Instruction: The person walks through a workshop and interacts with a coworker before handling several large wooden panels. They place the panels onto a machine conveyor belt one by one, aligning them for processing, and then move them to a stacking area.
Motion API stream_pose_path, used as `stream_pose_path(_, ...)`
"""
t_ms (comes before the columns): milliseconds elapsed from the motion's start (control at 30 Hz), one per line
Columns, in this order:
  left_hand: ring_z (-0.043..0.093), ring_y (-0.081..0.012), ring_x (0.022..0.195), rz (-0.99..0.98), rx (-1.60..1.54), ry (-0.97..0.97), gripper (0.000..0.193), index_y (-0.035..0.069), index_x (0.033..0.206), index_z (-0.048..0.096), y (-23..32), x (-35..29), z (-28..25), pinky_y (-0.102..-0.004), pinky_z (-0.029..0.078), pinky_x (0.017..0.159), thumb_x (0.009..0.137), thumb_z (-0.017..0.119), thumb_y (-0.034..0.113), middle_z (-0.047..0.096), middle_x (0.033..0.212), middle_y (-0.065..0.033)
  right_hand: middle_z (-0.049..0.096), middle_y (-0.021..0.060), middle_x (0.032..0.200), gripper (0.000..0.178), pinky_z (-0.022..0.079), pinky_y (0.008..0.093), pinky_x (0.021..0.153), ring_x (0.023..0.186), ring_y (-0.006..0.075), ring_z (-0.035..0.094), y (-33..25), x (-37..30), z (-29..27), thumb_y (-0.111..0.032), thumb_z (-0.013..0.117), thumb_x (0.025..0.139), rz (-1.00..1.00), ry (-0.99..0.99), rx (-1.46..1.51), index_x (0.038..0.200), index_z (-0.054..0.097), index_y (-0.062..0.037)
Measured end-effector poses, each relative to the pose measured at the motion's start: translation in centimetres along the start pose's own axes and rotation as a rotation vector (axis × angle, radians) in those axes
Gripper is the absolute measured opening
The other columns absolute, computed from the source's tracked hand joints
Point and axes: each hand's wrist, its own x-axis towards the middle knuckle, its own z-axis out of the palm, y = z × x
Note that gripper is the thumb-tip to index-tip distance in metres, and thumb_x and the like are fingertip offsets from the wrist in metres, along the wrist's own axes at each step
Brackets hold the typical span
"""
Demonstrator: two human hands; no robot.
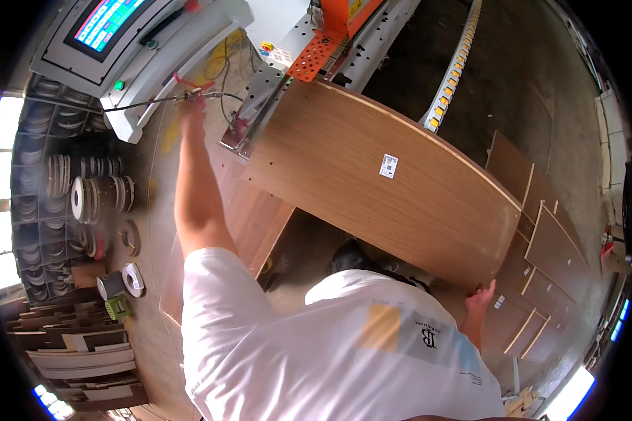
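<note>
Workshop: a grey concrete floor (158, 238), with rolls of edging strip (102, 196) stored along the left side.
Left hand: raised at a red-and-metal fitting (198, 90) on a thin dark hose (144, 104); the hand (192, 109) is too small and blurred to tell how tightly its fingers close.
Right hand: this hand (479, 300) is at the panel's near right corner, fingers partly curled; I cannot tell whether it grips.
Brown panel: the wood-grain panel (344, 151) slants from the machine's orange perforated plate (317, 57) to the right hand, a white label (389, 165) on its face.
Machine: a control console (84, 42) with a lit screen, upper left.
Right side: more brown boards (558, 245).
</note>
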Motion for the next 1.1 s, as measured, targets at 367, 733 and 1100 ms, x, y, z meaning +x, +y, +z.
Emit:
stream_pose_path(367,0.061,-0.0192,0.073,0.555,-0.643,0.222,0.015,0.009,0.111,0.054,10.7,-13.8,-10.1,-0.0308,0.047,0.066,0.105,0.06,0.021,0.067,0.095,-0.0076,0.06,0.005,0.124,0.07,0.044,0.0358,0.098,0.112,0.0218,0.056,0.5,0.6,-1.3,-0.061,0.069,0.088,-0.079,0.062,0.114,0.133,0.056,-0.0092)
stream_pose_path(733,0.066,-0.0497,0.098,0.263,1.215,-0.372,0.042,0.012,0.123,0.053,5.4,-33.1,-14.6,-0.0587,0.05,0.08,0.102,0.053,0.048,0.072,0.104,-0.0259,0.06,0.0054,0.127,0.058,0.048,0.0368,0.094,0.11,0.0204,0.058,-0.3,-1.6,1.1,-0.059,0.062,0.095,-0.084,-0.129,0.08,0.137,0.054,-0.0189)
stream_pose_path(1100,0.069,-0.0352,0.079,-0.013,0.478,-0.755,0.037,0.008,0.121,0.049,-3.7,-61.5,0.6,-0.046,0.054,0.071,0.1,0.064,0.035,0.071,0.094,-0.019,0.067,0.0041,0.122,0.057,0.048,0.0367,0.093,0.106,0.0194,0.064,-0.7,3.6,-2.7,-0.058,0.061,0.096,-0.145,-0.268,-0.002,0.134,0.059,-0.015)
